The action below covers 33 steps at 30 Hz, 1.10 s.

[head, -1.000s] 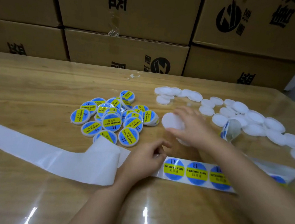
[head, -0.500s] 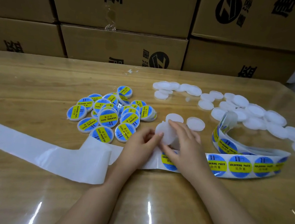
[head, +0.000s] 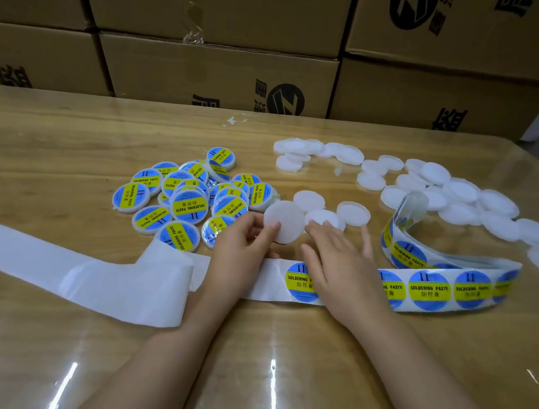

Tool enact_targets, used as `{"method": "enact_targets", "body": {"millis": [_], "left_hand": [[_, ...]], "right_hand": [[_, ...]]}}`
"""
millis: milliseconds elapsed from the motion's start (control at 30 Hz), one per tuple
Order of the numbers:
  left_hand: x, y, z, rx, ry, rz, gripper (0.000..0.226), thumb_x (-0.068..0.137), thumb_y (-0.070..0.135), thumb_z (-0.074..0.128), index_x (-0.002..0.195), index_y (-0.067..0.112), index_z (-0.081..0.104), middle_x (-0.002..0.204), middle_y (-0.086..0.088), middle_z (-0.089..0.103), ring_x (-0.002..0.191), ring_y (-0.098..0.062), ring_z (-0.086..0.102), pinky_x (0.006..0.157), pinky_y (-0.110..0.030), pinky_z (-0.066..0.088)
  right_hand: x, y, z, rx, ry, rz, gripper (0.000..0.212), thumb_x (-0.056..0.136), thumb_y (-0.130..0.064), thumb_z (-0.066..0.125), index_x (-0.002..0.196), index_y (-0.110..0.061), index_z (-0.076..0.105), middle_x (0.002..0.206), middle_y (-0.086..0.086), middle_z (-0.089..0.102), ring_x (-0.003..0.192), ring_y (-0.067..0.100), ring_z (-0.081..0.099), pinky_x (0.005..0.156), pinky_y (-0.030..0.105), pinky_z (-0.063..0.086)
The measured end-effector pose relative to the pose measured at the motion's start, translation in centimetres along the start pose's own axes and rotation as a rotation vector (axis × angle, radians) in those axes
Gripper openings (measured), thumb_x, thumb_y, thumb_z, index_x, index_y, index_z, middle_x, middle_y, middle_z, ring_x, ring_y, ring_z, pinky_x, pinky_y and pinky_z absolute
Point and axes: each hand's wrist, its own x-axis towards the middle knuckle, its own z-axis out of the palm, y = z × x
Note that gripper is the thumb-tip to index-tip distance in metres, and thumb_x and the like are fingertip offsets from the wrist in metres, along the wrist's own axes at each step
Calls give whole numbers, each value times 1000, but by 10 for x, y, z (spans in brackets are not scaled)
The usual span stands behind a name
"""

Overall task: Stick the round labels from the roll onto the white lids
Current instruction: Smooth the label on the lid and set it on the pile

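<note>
Since half a second ago the right hand [head: 338,267] has left the white lid [head: 285,220] and come down on the label strip [head: 430,290], so the left hand [head: 242,245] now holds that lid alone.

On the near side of the strip the table [head: 446,355] lies bare and glossy, crossed only by the two forearms. Beyond the strip it is crowded: labelled lids [head: 190,203] heaped past its left part, plain lids [head: 459,197] scattered past its right part, three more [head: 353,212] just behind the hands. Cardboard boxes [head: 209,74] wall off the table's far edge.

The left hand pinches the white lid just above the strip, thumb on its face, the lid tilted up on edge. The right hand lies flat on the strip, fingers straight and spread, gripping nothing.

It covers part of the first label [head: 297,282] and most of the next. Whether a fingertip lifts a label's edge cannot be told. Empty backing [head: 83,270] runs out of view at the strip's left end.
</note>
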Motion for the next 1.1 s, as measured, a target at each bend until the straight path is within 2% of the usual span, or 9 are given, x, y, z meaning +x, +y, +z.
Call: {"method": "enact_targets", "body": {"millis": [67, 167, 267, 333, 533, 667, 800, 933, 1100], "left_hand": [[0, 1, 0, 89, 56, 63, 13, 92, 22, 59, 79, 22, 60, 65, 13, 62, 57, 2, 55, 57, -10, 40], [2, 0, -3, 147, 143, 104, 20, 92, 21, 59, 73, 26, 55, 57, 18, 55, 55, 7, 49, 56, -8, 36], [4, -2, -6, 144, 166, 94, 17, 93, 22, 59, 76, 17, 58, 61, 12, 54, 55, 6, 48, 56, -9, 37], [4, -1, -7, 111, 140, 82, 16, 92, 20, 60, 76, 21, 58, 62, 14, 57, 56, 8, 50, 56, -7, 38], [2, 1, -5, 54, 24, 43, 18, 91, 17, 61, 76, 25, 59, 67, 11, 61, 58, 8, 53, 58, -7, 40], [1, 3, -4, -1, -47, 22, 8, 91, 16, 61, 84, 14, 63, 73, 6, 64, 65, 1, 57, 64, -14, 47], [-3, 3, -3, 61, -115, 59, 7, 92, 17, 60, 89, 11, 63, 79, -3, 66, 72, -7, 58, 69, -25, 48], [-2, 2, -3, 204, -91, 83, 11, 92, 21, 61, 87, 12, 63, 74, 3, 63, 65, -1, 54, 63, -14, 43], [1, -1, -4, 264, -59, 44, 15, 92, 24, 59, 92, 10, 66, 77, -2, 65, 69, -12, 56, 65, -23, 45]], "right_hand": [[-1, -5, -6, 125, 138, -41, 44, 96, -36, 26, 116, -18, 61, 110, -8, 65, 108, 15, 57, 107, 36, 19], [-8, -9, -10, 257, 190, -133, 29, 88, -29, 42, 95, -19, 69, 83, -13, 65, 85, 15, 57, 89, 28, 25], [-10, -10, -10, 351, 86, -199, 26, 84, -23, 55, 106, -22, 68, 98, -12, 67, 96, 12, 55, 91, 29, 26], [-10, -10, -9, 417, 66, -231, 29, 84, -17, 61, 112, -22, 66, 103, -9, 66, 99, 12, 54, 94, 31, 28], [-10, -14, -6, 546, 104, -307, 34, 84, -15, 62, 117, -23, 63, 98, -9, 64, 93, 8, 53, 93, 22, 33], [-9, -16, -4, 521, 123, -399, 35, 85, -12, 64, 118, -23, 64, 94, -9, 62, 86, 14, 56, 88, 30, 39], [-9, -18, -2, 487, 146, -487, 29, 87, -12, 62, 112, -23, 67, 99, -5, 64, 92, 18, 59, 85, 31, 41], [-9, -19, -4, 551, 236, -474, 14, 84, -7, 67, 96, -14, 71, 95, -1, 65, 89, 19, 60, 80, 37, 46], [-8, -18, -7, 705, 344, -320, 5, 82, -7, 67, 86, -8, 71, 98, 1, 61, 95, 17, 58, 85, 34, 46]]}}
